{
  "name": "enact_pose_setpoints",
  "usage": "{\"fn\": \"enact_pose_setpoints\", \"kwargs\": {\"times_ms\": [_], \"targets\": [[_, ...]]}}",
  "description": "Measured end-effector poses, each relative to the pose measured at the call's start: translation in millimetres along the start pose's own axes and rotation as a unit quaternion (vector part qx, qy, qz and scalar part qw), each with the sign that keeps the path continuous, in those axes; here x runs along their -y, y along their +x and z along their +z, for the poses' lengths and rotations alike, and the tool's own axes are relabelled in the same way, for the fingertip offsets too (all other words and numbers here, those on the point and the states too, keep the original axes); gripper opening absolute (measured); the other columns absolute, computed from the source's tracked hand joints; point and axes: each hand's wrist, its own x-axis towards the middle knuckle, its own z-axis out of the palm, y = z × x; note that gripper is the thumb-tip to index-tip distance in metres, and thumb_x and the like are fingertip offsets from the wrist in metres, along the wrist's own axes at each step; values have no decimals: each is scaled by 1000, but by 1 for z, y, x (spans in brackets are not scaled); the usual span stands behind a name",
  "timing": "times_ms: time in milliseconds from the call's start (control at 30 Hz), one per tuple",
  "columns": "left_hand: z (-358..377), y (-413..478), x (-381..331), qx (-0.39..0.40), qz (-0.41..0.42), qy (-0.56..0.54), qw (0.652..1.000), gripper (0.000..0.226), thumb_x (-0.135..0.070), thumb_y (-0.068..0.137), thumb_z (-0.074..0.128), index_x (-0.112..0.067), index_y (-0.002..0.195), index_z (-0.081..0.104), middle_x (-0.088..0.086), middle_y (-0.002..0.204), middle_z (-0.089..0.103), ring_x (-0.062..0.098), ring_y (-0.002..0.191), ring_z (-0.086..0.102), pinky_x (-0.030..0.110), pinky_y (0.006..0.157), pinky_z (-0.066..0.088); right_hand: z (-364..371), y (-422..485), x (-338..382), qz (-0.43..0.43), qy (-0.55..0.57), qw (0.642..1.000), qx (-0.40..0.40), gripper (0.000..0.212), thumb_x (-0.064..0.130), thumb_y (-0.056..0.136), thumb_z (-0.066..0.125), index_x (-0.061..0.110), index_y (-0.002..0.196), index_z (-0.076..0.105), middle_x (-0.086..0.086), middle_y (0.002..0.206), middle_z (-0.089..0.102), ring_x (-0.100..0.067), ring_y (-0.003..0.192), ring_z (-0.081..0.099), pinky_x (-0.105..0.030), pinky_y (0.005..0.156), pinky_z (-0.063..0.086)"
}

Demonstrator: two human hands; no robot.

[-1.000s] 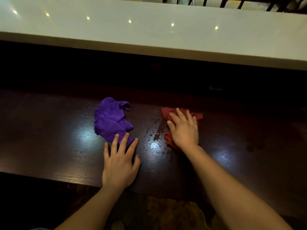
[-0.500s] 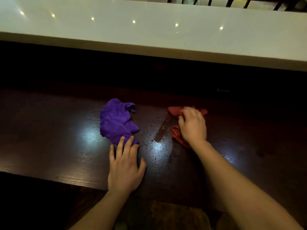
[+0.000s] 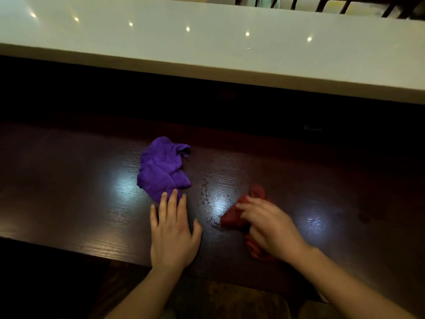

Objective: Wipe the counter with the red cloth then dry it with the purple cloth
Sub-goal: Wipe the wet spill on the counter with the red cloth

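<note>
The dark wooden counter (image 3: 69, 192) runs across the view. A crumpled purple cloth (image 3: 162, 168) lies on it left of centre. My left hand (image 3: 172, 231) rests flat, fingers spread, its fingertips touching the near edge of the purple cloth. My right hand (image 3: 271, 226) presses on the red cloth (image 3: 232, 215), which is bunched under the palm and sticks out to the left and behind the fingers. Wet streaks (image 3: 211, 203) shine on the wood between the two hands. The right hand is blurred.
A raised white countertop (image 3: 207, 47) spans the back, above a dark recess. Chair legs (image 3: 391, 8) show beyond it at the top right. The near edge of the wooden counter (image 3: 92, 252) lies just under my wrists.
My right hand has dragged the red cloth from the far side of the counter toward me. The left hand has stayed flat by the purple cloth.
</note>
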Motion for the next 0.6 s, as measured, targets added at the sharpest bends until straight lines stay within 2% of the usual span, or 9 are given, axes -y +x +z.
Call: {"fn": "enact_pose_setpoints", "kwargs": {"times_ms": [100,167,233,267,367,433,500,533,600], "targets": [[-2,0,-1,0,3,-3,1000,65,-44,87,41,-11,142,46,12,156,37,30,149,21,58,117,22,-21,26,-4,179,192,956,-130,28,0,72,54,14,93,63,2,107,64,-11,104,60,-24,91,45],[-3,1,-2,1,4,-4,1000,64,-44,87,41,-12,142,46,12,156,37,31,149,22,58,117,23,-31,43,-5,282,391,858,-177,24,5,71,52,16,89,63,4,88,66,-7,82,61,-19,73,47],[-4,1,-1,3,3,-2,1000,64,-44,87,42,-12,142,46,12,156,37,31,149,23,58,117,22,-36,51,-12,350,534,753,-160,25,2,74,52,12,93,65,-2,82,68,-14,73,63,-21,61,51],[-4,1,-2,3,3,-1,1000,64,-44,87,42,-12,142,46,11,156,37,31,148,23,58,117,22,-37,51,-17,375,539,742,-134,30,-4,77,50,9,100,65,-7,85,69,-17,74,65,-22,61,53],[-3,0,-2,4,4,1,1000,64,-45,87,42,-14,142,45,11,156,37,31,149,22,58,117,22,-34,41,-30,400,407,817,-83,52,-18,82,46,8,126,57,-10,106,68,-18,86,65,-25,74,53],[-3,0,-1,6,3,1,1000,64,-45,87,41,-14,142,45,11,156,37,31,149,22,58,117,22,-36,35,-36,375,312,868,-94,58,-11,86,54,18,136,52,-6,130,60,-15,111,58,-24,94,46],[-4,1,-1,7,4,1,1000,64,-45,87,41,-14,143,45,11,156,37,31,149,21,58,117,22,-37,29,-32,284,182,939,-63,51,15,92,61,29,139,49,2,148,45,-12,134,41,-20,109,30],[-4,1,-1,8,4,3,1000,63,-45,87,41,-14,143,44,11,156,36,31,149,21,58,117,22,-32,26,-26,226,75,971,-10,48,31,93,59,32,140,48,3,153,38,-14,140,33,-25,114,25],[-3,1,-1,7,6,2,1000,63,-44,87,42,-15,142,45,11,156,37,31,149,21,59,117,22,-6,14,-5,139,-115,980,81,59,58,89,45,32,142,46,-1,158,31,-25,146,24,-44,117,25]]}}
